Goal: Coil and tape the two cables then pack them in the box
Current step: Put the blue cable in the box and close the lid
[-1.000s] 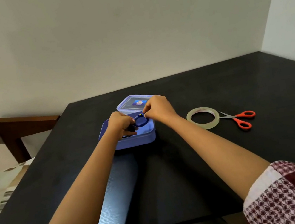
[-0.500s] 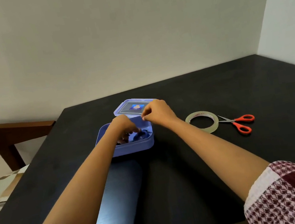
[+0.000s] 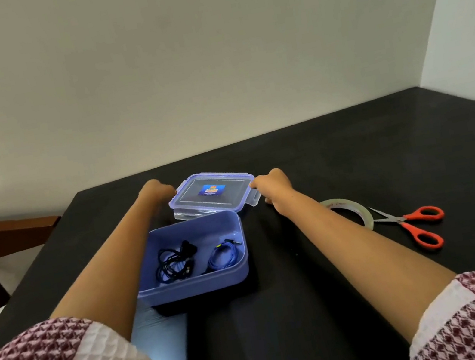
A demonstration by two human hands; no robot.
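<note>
Box: blue, open, toward the left edge of the table.
Black cable: coiled, in the box's left half.
Blue cable: coiled, in the right half, just beside the black one.
Lid: just behind the box, toward the far edge.
Left hand: was in the box half a second ago; now grasps the lid's left corner.
Right hand: has left the box too; now pinches the lid's right edge by the clip.
Tape roll and scissors: toward the right edge, unmoved.
</note>
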